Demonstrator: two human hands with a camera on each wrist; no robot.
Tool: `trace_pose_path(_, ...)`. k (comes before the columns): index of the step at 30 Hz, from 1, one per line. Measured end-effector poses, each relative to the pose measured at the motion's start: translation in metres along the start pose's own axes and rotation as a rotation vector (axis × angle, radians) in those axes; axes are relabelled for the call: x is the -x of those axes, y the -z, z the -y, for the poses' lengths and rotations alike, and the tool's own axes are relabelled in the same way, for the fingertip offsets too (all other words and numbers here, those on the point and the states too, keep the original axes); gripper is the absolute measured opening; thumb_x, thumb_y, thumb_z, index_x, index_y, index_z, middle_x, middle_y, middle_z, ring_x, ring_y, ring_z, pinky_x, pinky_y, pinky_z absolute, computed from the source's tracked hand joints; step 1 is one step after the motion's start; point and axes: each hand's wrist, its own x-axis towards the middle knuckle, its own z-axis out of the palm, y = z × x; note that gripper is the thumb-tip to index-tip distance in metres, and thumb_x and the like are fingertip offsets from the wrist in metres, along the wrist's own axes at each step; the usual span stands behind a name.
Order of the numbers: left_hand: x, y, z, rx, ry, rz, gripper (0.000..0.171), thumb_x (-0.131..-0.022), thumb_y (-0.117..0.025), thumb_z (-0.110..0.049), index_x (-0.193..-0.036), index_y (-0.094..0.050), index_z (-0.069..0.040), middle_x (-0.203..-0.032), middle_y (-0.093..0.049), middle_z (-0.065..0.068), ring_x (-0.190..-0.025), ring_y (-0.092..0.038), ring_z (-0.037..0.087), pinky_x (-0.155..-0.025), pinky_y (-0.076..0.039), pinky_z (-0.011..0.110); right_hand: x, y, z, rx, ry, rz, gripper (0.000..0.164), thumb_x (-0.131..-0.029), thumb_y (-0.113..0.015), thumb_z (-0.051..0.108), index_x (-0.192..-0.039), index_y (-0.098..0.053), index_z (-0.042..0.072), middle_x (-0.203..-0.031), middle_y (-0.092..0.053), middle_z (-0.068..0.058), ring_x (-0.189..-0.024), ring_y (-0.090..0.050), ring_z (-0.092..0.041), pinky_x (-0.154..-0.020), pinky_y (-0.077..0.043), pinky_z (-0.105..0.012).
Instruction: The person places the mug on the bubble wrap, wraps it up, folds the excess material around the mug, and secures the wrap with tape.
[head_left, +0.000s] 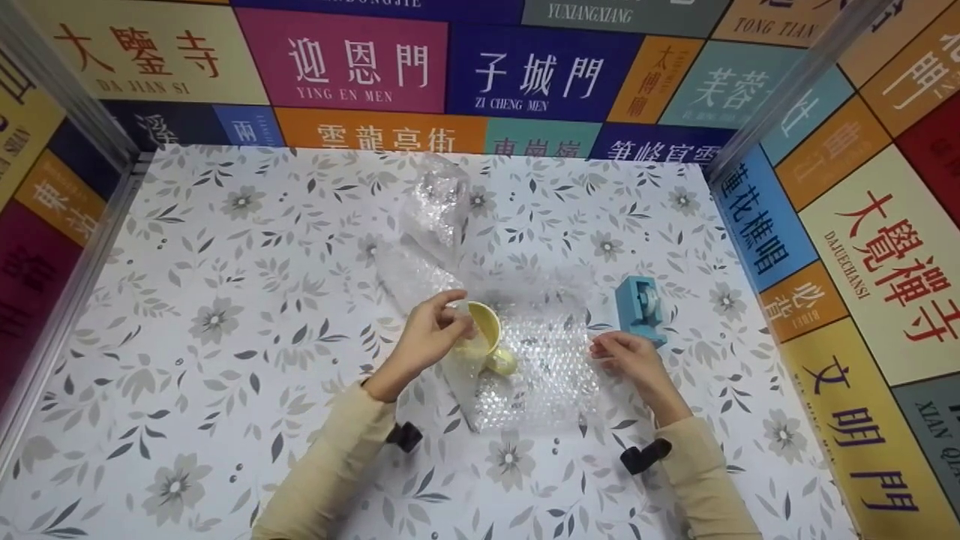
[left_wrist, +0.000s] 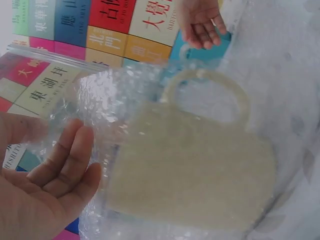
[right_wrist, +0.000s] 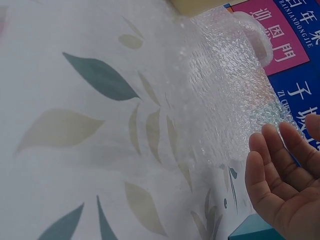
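Observation:
A pale yellow mug (head_left: 489, 328) sits on a sheet of bubble wrap (head_left: 547, 367), its mouth facing the head camera and its handle toward the lower right. My left hand (head_left: 431, 330) pinches a raised edge of the wrap between thumb and fingers, at the mug's left side. Seen from the left wrist, the clear wrap covers the side of the mug (left_wrist: 195, 170). My right hand (head_left: 634, 364) hovers by the sheet's right edge, fingers loosely bent with nothing in them; the right wrist view shows its palm (right_wrist: 295, 200).
A teal tape dispenser (head_left: 632, 304) stands just beyond my right hand. More crumpled bubble wrap (head_left: 439, 202) lies toward the back of the flower-patterned table (head_left: 300, 337). Panels with printed characters (head_left: 360, 67) enclose the back and sides.

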Motion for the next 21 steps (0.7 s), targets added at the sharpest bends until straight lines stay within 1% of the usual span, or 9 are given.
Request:
trace_pose_path(2, -0.001, -0.002, 0.006, -0.077, -0.050, 0.022, 0.039, -0.082, -0.056, 0.001, -0.118, -0.048, 0.012, -0.079, -0.067, 0.017, -0.068, -0.064, 0.025, -0.061, -0.050, 0.025, 0.001, 0.000, -0.001, 0.009, 0.002, 0.004, 0.037, -0.092, -0.053, 0.022, -0.108, -0.057, -0.011, -0.090, -0.065, -0.005, -0.082, -0.062, -0.013, -0.077, -0.050, -0.032)
trace_pose_path(6, 0.000, -0.003, 0.015, -0.260, -0.221, 0.058, 0.040, -0.084, -0.058, -0.006, -0.118, -0.046, 0.011, -0.078, -0.067, 0.012, -0.067, -0.063, 0.022, -0.066, -0.049, 0.031, 0.001, 0.001, -0.002, 0.006, 0.009, -0.003, 0.037, -0.092, -0.054, 0.022, -0.108, -0.057, -0.011, -0.090, -0.065, -0.006, -0.082, -0.062, -0.013, -0.078, -0.050, -0.031)
trace_pose_path(7, 0.001, -0.002, 0.017, -0.297, -0.257, 0.074, 0.041, -0.084, -0.058, -0.008, -0.119, -0.045, 0.010, -0.078, -0.067, 0.011, -0.067, -0.062, 0.022, -0.068, -0.049, 0.032, 0.001, 0.001, -0.002, 0.004, 0.011, -0.007, 0.037, -0.092, -0.054, 0.022, -0.108, -0.057, -0.011, -0.090, -0.065, -0.007, -0.082, -0.062, -0.013, -0.078, -0.050, -0.032)
trace_pose_path(9, 0.003, 0.000, 0.019, -0.342, -0.316, 0.125, 0.043, -0.084, -0.059, -0.009, -0.119, -0.042, 0.009, -0.081, -0.066, 0.010, -0.071, -0.062, 0.023, -0.072, -0.048, 0.035, 0.002, 0.001, -0.002, 0.004, 0.011, -0.010, 0.036, -0.092, -0.054, 0.020, -0.108, -0.057, -0.012, -0.090, -0.065, -0.007, -0.082, -0.062, -0.014, -0.078, -0.050, -0.032)
trace_pose_path(11, 0.004, 0.002, 0.020, -0.373, -0.345, 0.198, 0.043, -0.081, -0.058, -0.006, -0.118, -0.042, 0.007, -0.086, -0.065, 0.011, -0.076, -0.062, 0.023, -0.073, -0.048, 0.034, 0.002, 0.001, -0.001, 0.005, 0.010, -0.011, 0.035, -0.092, -0.054, 0.019, -0.107, -0.057, -0.012, -0.089, -0.065, -0.006, -0.082, -0.062, -0.013, -0.077, -0.050, -0.031)
trace_pose_path(13, 0.006, 0.005, 0.021, -0.415, -0.389, 0.268, 0.041, -0.075, -0.055, 0.001, -0.114, -0.046, 0.006, -0.091, -0.064, 0.012, -0.082, -0.061, 0.024, -0.075, -0.049, 0.033, 0.002, 0.001, -0.001, 0.001, 0.007, -0.006, 0.035, -0.092, -0.053, 0.018, -0.107, -0.056, -0.013, -0.088, -0.065, -0.006, -0.081, -0.062, -0.013, -0.077, -0.050, -0.031)
trace_pose_path(16, 0.008, 0.009, 0.023, -0.501, -0.496, 0.347, 0.041, -0.063, -0.048, 0.009, -0.103, -0.058, 0.006, -0.095, -0.062, 0.013, -0.089, -0.059, 0.024, -0.080, -0.048, 0.030, 0.003, 0.002, -0.001, -0.007, 0.003, -0.002, 0.034, -0.092, -0.052, 0.017, -0.107, -0.056, -0.013, -0.088, -0.064, -0.006, -0.081, -0.062, -0.013, -0.076, -0.050, -0.030)
trace_pose_path(19, 0.009, 0.012, 0.026, -0.615, -0.642, 0.366, 0.046, -0.058, -0.043, 0.012, -0.097, -0.065, 0.004, -0.098, -0.062, 0.013, -0.094, -0.057, 0.025, -0.086, -0.045, 0.030, 0.004, 0.003, 0.000, -0.007, 0.003, 0.001, 0.034, -0.092, -0.052, 0.017, -0.108, -0.055, -0.014, -0.089, -0.064, -0.006, -0.082, -0.062, -0.013, -0.076, -0.051, -0.030)
trace_pose_path(21, 0.008, 0.014, 0.027, -0.701, -0.705, 0.354, 0.051, -0.055, -0.042, 0.012, -0.097, -0.067, 0.000, -0.100, -0.062, 0.012, -0.097, -0.056, 0.025, -0.090, -0.042, 0.032, 0.005, 0.003, 0.000, -0.004, 0.004, -0.001, 0.035, -0.092, -0.052, 0.017, -0.108, -0.055, -0.014, -0.089, -0.064, -0.007, -0.082, -0.062, -0.013, -0.076, -0.051, -0.030)
